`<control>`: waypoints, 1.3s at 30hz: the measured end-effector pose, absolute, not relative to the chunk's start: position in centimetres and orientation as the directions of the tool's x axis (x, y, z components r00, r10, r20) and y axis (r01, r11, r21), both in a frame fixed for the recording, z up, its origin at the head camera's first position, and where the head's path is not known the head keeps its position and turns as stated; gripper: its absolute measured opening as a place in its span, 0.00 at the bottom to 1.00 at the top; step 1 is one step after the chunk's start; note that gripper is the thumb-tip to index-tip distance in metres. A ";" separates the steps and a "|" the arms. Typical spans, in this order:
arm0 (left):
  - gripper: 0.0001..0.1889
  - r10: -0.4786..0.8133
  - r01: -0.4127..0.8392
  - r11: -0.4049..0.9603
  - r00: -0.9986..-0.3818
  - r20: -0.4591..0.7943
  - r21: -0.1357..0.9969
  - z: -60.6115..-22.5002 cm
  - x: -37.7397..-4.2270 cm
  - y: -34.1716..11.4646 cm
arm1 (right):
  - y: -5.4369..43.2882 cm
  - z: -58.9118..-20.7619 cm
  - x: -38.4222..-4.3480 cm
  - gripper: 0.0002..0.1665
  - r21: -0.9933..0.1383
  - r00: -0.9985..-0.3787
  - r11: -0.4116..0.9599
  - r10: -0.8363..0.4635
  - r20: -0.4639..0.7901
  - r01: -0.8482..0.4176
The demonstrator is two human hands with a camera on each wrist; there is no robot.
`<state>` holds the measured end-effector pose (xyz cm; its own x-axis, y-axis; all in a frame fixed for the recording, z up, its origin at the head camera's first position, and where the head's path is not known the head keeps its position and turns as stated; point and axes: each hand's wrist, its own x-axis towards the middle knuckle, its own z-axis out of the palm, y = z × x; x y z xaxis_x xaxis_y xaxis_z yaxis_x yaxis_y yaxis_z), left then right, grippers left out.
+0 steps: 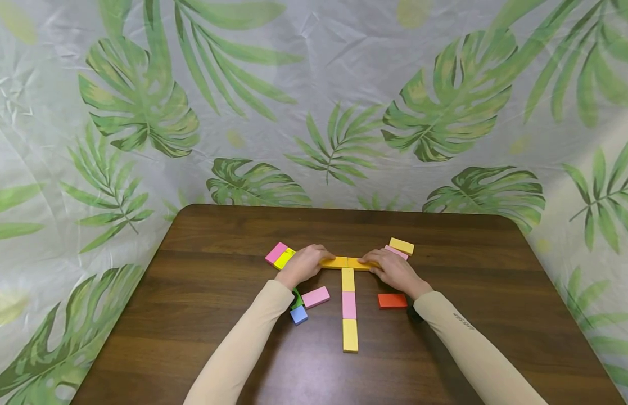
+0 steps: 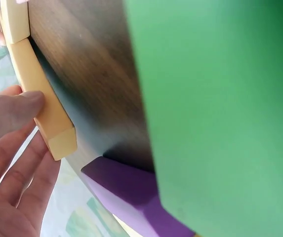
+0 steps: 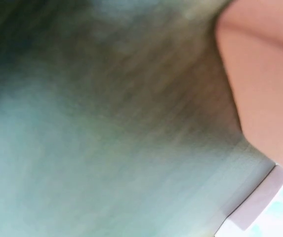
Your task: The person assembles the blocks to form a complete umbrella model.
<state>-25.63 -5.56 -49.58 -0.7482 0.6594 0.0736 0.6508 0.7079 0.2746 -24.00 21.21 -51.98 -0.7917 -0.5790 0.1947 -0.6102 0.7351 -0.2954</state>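
Note:
Two orange-yellow blocks lie end to end in a crosswise row. My left hand [image 1: 302,264] grips the left block [image 1: 337,262] near its outer end; in the left wrist view the thumb lies on top of that block [image 2: 60,121] and fingers are beneath its far side. My right hand [image 1: 397,273] holds the outer end of the right block [image 1: 358,264]. Below their joint, a column runs toward me: a yellow block [image 1: 348,280], a pink block [image 1: 348,305] and another yellow block [image 1: 350,336]. The right wrist view does not show the right hand's grip.
Left of the column lie a pink block [image 1: 316,297], a blue block [image 1: 299,315], a green block [image 2: 220,108], a purple block [image 2: 126,192] and a bright yellow block [image 1: 284,258]. On the right are a red block [image 1: 392,301] and an orange block [image 1: 402,246]. A leaf-patterned cloth [image 1: 339,73] hangs behind.

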 end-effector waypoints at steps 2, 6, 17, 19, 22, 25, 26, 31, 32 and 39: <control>0.18 0.663 0.653 0.705 -0.745 0.069 0.276 -49.6 -25.7 -5.4 | 21.2 -52.0 -24.0 0.19 -0.298 -0.793 0.735 -0.579 0.192 -0.609; 0.19 0.668 0.654 0.704 -0.742 0.055 0.277 -49.7 -25.8 -5.3 | 21.3 -52.0 -24.0 0.19 -0.296 -0.795 0.738 -0.577 0.189 -0.606; 0.20 0.711 0.682 0.675 -0.703 0.002 0.281 -49.3 -24.6 -4.7 | 21.3 -52.1 -24.2 0.19 -0.292 -0.797 0.742 -0.579 0.173 -0.603; 0.22 0.722 0.692 0.673 -0.691 -0.031 0.262 -49.2 -24.1 -4.5 | 21.3 -52.1 -24.1 0.19 -0.294 -0.799 0.744 -0.577 0.170 -0.600; 0.27 0.732 0.694 0.672 -0.677 -0.084 0.260 -49.3 -23.6 -4.4 | 21.2 -52.1 -24.1 0.19 -0.298 -0.798 0.742 -0.577 0.174 -0.601; 0.31 0.729 0.684 0.679 -0.672 -0.132 0.268 -49.4 -23.2 -4.3 | 21.2 -52.1 -24.1 0.18 -0.301 -0.798 0.741 -0.575 0.180 -0.601; 0.32 0.727 0.679 0.681 -0.672 -0.142 0.273 -49.4 -23.1 -4.3 | 21.2 -52.1 -24.1 0.18 -0.301 -0.799 0.741 -0.574 0.180 -0.601; 0.33 0.732 0.681 0.675 -0.668 -0.139 0.282 -49.5 -22.8 -4.4 | 21.2 -52.1 -24.0 0.18 -0.304 -0.804 0.745 -0.569 0.173 -0.593; 0.34 0.732 0.681 0.674 -0.668 -0.134 0.285 -49.5 -22.8 -4.4 | 21.2 -52.0 -23.9 0.18 -0.306 -0.805 0.747 -0.567 0.171 -0.591; 0.39 0.714 0.654 0.693 -0.682 -0.159 0.305 -49.6 -22.4 -4.2 | 21.1 -51.8 -23.9 0.19 -0.297 -0.798 0.741 -0.575 0.181 -0.602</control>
<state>-22.37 -4.16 -49.59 -0.6821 0.7137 -0.1594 0.6535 0.6927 0.3051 -23.86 21.07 -51.79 -0.7977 -0.5752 0.1813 -0.6020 0.7411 -0.2974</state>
